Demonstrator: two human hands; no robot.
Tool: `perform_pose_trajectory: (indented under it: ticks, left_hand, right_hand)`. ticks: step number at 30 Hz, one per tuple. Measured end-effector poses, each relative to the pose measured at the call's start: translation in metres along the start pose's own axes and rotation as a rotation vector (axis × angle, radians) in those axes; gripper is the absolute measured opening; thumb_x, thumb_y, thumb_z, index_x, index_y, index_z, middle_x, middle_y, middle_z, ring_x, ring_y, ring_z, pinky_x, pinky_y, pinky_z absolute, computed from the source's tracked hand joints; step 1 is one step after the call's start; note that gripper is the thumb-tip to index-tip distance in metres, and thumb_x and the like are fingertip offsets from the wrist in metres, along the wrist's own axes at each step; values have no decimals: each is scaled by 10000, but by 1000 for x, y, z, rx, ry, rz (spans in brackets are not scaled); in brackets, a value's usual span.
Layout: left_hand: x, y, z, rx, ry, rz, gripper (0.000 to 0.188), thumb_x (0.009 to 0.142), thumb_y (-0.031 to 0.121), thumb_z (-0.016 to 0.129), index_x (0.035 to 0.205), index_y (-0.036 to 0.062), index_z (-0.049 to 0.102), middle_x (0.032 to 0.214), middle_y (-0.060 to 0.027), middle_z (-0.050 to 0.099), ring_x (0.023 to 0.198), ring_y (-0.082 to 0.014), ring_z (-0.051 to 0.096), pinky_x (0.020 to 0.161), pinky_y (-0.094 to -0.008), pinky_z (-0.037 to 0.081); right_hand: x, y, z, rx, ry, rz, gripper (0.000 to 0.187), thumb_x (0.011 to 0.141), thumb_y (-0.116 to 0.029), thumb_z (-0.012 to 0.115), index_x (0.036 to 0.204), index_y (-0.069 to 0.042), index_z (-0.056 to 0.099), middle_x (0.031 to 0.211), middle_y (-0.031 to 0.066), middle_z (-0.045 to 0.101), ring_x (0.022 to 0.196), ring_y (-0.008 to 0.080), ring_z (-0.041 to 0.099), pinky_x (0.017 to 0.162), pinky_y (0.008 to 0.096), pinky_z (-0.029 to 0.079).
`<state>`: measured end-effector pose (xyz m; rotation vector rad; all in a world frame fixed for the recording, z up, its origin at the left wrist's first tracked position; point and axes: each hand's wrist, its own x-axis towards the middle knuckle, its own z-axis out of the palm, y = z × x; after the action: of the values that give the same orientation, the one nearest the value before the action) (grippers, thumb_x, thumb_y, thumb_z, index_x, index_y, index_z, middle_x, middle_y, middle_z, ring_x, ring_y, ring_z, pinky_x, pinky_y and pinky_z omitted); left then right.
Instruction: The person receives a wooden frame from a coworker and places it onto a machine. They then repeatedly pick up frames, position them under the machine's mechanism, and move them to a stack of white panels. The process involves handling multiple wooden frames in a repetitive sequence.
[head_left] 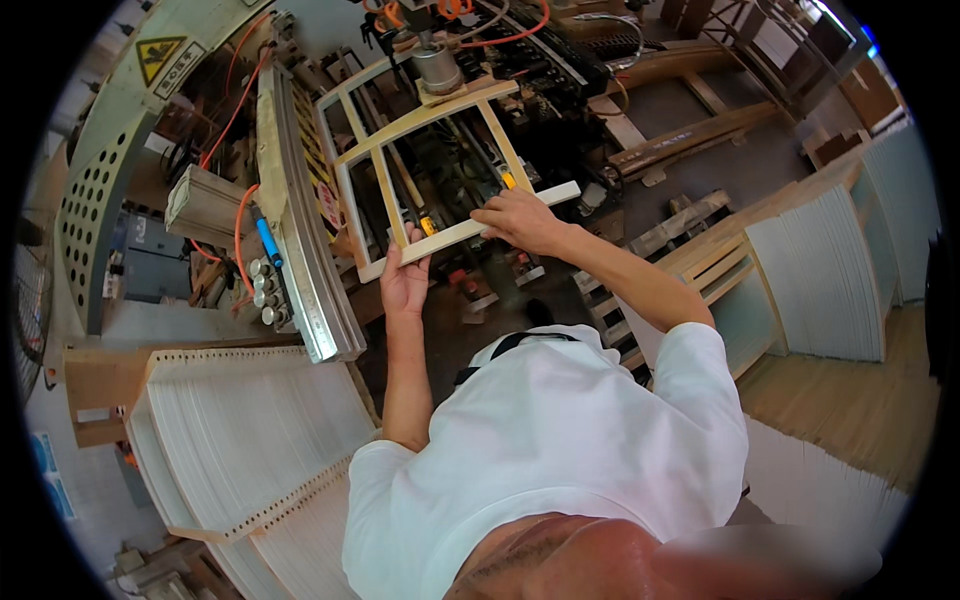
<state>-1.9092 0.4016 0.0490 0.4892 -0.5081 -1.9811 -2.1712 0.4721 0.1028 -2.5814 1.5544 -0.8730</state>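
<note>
A wooden frame (429, 127) with pale rails and crossbars lies across a machine in front of me. Its near rail (462, 237) runs slantwise, with the right end sticking out past the side bar. My left hand (404, 284) grips this rail close to its left end, thumb and fingers on either side. Further right, my right hand (527, 221) is closed over the same rail, palm down. A metal cylinder (437, 70) stands above the frame's middle rail. Small yellow machine parts (428, 225) show through the openings.
At left runs a metal machine beam (312, 290) with striped warning tape; a blue air-blow gun (267, 238) hangs beside it. Stacked white panels (250, 430) stand at lower left, and more panel stacks (818, 270) at right. Pallets (690, 225) lie on the right.
</note>
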Motion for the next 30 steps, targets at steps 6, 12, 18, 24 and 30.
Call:
perform_pose_trajectory:
  ticks: [6, 12, 18, 24, 30]
  left_hand:
    - [-4, 0, -8, -60, -42, -1, 418, 966, 222, 531, 1322, 16, 461, 1341, -119, 521, 1224, -233, 519, 1058, -427, 403]
    - [0, -10, -1, -93, -16, 0, 405, 957, 225, 551, 1313, 45, 481, 1314, -91, 548, 1217, -231, 527, 1053, -447, 411]
    - [36, -5, 1, -76, 63, 47, 416, 981, 252, 500, 1333, 37, 447, 1296, -92, 539, 1258, -256, 487, 1062, -439, 402]
    - [83, 16, 19, -221, 109, 125, 462, 954, 256, 534, 1261, -60, 395, 1415, -233, 363, 1352, -364, 329, 1144, -506, 272]
    - [87, 11, 48, -2, 159, 16, 400, 922, 253, 585, 1199, -29, 519, 1324, -206, 500, 1272, -342, 450, 1078, -481, 368]
  right_hand:
    - [7, -3, -2, 44, -46, -23, 346, 792, -214, 688, 1106, -81, 634, 902, 78, 602, 865, 279, 562, 771, 400, 430]
    - [8, 8, -9, 91, -17, 12, 358, 781, -199, 699, 1111, -80, 624, 950, 80, 633, 863, 298, 578, 776, 418, 433]
    - [37, 32, 9, 45, 42, 5, 328, 803, -166, 686, 1107, -65, 617, 1012, 85, 629, 935, 292, 561, 821, 405, 419]
    - [112, 73, 26, -288, 27, -186, 281, 748, -124, 674, 1023, -80, 633, 925, 49, 638, 939, 254, 535, 882, 371, 385]
    - [197, 120, 42, -672, -86, -331, 153, 766, -117, 610, 887, -62, 688, 841, 52, 678, 1003, 234, 547, 990, 400, 350]
